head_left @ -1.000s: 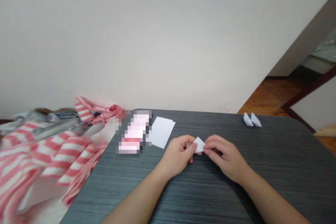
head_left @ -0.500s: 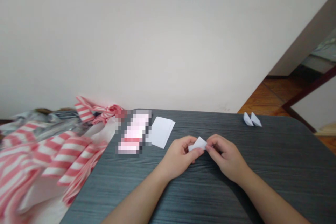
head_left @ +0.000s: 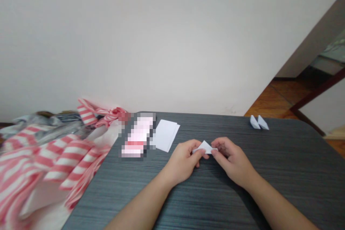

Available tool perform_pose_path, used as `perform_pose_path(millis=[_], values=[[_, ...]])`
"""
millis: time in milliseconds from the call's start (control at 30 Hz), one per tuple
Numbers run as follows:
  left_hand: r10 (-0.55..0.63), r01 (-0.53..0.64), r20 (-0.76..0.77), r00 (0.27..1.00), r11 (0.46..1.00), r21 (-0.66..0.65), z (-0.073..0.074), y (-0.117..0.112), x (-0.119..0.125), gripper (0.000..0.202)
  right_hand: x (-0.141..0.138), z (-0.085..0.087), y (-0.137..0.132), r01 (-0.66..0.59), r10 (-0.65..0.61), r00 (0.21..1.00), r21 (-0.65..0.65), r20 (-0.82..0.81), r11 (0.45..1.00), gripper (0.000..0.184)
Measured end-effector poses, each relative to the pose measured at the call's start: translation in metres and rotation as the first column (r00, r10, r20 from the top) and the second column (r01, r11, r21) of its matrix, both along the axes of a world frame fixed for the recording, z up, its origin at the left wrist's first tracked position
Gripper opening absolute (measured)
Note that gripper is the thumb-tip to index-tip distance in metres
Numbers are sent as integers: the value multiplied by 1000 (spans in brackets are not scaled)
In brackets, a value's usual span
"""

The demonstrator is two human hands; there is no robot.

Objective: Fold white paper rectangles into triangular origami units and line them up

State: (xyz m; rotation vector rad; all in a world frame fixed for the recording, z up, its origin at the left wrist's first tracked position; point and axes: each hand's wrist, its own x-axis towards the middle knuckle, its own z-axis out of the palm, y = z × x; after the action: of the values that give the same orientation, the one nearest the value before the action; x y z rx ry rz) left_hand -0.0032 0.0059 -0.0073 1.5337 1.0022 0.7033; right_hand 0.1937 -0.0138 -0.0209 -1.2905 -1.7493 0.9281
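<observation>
Above the dark woodgrain table (head_left: 188, 201), the left hand (head_left: 184, 160) and right hand (head_left: 233, 161) pinched a small folded white paper triangle (head_left: 205, 147) between their fingertips. Farther back lay a stack of white paper slips (head_left: 167, 134), with striped red-and-white cloth (head_left: 54, 165) off the left edge. Two folded paper pieces (head_left: 258, 122) sat at the far right corner.
</observation>
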Motion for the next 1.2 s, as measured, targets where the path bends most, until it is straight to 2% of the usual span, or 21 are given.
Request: perform_pose_path(millis=[133, 267, 433, 867, 1200], values=[[22, -22, -9, 1000, 1000, 3, 0, 0, 0, 21, 2, -6, 1, -34, 31, 998, -67, -47, 997, 24], [30, -30, -17, 999, 999, 13, -1, 0, 0, 22, 2, -2, 2, -33, 37, 998, -94, 45, 995, 13], [23, -23, -27, 999, 1000, 14, 0, -1, 0, 21, 1, 8, 2, -56, 71, 992, -130, 109, 990, 18], [20, -20, -21, 1000, 1000, 8, -2, -1, 0, 19, 1, 11, 3, -86, 96, 995, -200, 40, 976, 15], [-13, 17, -64, 998, 998, 62, -1, -3, 0, 21, -1, 18, 2, -86, 109, 987, -185, 117, 979, 18]])
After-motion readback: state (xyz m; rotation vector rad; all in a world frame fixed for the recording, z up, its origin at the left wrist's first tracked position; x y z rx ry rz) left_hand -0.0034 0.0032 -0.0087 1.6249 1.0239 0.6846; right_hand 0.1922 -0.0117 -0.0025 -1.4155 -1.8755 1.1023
